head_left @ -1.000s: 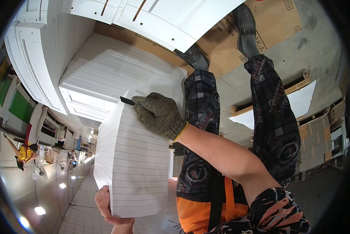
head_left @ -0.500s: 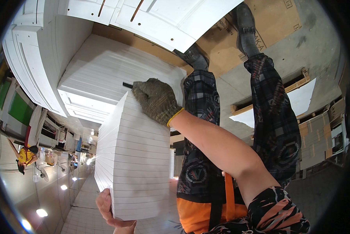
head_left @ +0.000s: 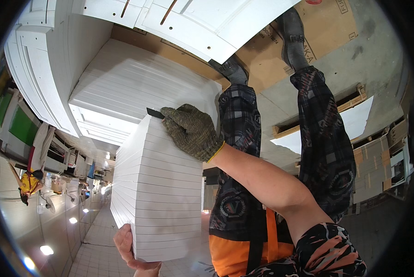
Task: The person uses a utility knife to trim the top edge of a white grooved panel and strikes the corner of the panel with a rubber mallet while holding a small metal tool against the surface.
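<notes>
A white, grooved, box-like piece stands before me, two lined faces meeting at a long edge. My left hand, bare, grips its lower left corner, with fingers on the side and the thumb underneath. My right hand, in a grey-brown knit glove with a yellow cuff, is closed at the upper end of the piece. From its fingertips sticks a small flat black piece, at the top corner of the white piece. Its kind is not clear, and the glove covers the rest of it.
Beyond lies another white grooved panel, beside white cabinet parts. A white panel with slots crosses the top. My shoes rest by flat cardboard. A wooden pallet lies right; a person in yellow is far left.
My gloved right hand has shifted slightly right and down. The black piece has turned and shows more of its flat face. My left hand keeps its hold.
</notes>
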A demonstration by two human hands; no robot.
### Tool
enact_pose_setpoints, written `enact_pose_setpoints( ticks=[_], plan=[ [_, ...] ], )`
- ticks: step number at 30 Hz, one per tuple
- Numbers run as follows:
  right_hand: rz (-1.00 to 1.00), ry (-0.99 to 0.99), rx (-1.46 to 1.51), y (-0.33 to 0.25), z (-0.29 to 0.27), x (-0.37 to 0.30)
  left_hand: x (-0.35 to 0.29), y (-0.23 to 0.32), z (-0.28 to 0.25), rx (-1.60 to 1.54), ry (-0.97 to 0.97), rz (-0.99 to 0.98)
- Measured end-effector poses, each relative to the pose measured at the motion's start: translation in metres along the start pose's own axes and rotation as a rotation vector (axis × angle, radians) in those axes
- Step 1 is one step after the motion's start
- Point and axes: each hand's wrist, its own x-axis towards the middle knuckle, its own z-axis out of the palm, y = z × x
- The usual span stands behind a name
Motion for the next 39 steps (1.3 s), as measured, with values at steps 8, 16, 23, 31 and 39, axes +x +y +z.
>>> enact_pose_setpoints(
  ticks=[8,16,23,31,39],
  plan=[
    [0.047,-0.069,0.055,0.001,-0.006,0.008,0.006,0.004,-0.001,0.028,-0.011,-0.025],
    [0.137,-0.147,-0.075,0.003,-0.002,0.022,0.008,0.007,0.002,0.049,0.047,-0.043],
    [0.146,-0.042,-0.146,0.022,0.006,0.029,0.004,0.005,0.0,0.018,0.005,-0.087],
    [0.013,-0.326,-0.222,-0.017,-0.018,0.026,0.007,0.006,-0.004,0.04,-0.046,-0.027],
    [-0.078,-0.53,-0.253,-0.011,-0.018,0.045,0.017,0.02,0.018,0.211,0.158,-0.165]
  ],
)
